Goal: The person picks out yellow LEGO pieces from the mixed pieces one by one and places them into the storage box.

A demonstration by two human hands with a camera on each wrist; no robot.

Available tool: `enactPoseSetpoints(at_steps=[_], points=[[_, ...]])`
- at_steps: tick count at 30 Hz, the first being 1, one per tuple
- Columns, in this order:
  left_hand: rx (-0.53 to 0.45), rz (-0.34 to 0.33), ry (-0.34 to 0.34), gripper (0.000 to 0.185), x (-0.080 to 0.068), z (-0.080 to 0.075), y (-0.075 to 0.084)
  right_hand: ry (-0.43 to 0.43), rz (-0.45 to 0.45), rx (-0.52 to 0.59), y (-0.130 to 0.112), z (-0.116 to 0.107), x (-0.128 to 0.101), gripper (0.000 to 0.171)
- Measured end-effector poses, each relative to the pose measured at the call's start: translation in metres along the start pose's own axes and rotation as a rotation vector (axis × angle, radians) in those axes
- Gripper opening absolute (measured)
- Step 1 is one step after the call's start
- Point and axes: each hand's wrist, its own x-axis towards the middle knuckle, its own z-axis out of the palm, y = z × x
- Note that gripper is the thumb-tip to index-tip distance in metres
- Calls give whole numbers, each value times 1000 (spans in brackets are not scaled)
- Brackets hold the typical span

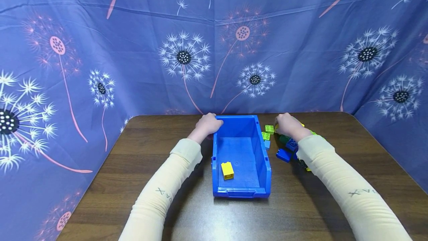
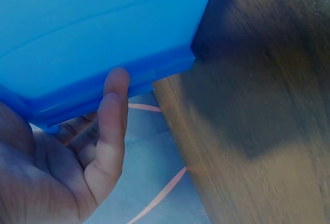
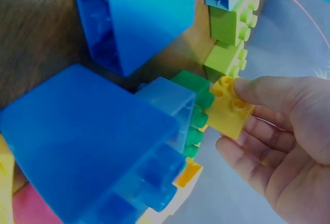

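Note:
A blue plastic bin [image 1: 240, 155] stands on the table with one yellow toy brick [image 1: 227, 170] lying inside near its front. My left hand [image 1: 208, 125] grips the rim at the bin's far left corner; fingers [image 2: 111, 126] touch the bin's wall in the left wrist view. Right of the bin, my right hand [image 1: 290, 125] is at the far side of a pile of toy bricks. It pinches a yellow brick [image 3: 227, 111] between thumb and fingers, beside a green brick [image 3: 193, 87]. My right hand and sleeve hide part of the pile in the head view.
Lime green bricks [image 1: 269, 129] and a light blue brick [image 1: 267, 144] lie close to the bin's right side. A dark blue brick [image 1: 283, 155] sits at the pile's near edge. Behind the brown table [image 1: 143, 181] hangs a blue patterned cloth [image 1: 214, 47].

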Motion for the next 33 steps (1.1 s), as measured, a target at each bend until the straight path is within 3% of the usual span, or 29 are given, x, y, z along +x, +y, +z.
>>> enactPoseSetpoints(at_steps=[12,33], points=[[-6,14,11,31,-1,1,-2,-19,7,52,-7,-18,-5,15],[-6,8,-5,32,1,1,-1,57,5,84,-35,-58,-15,26]])
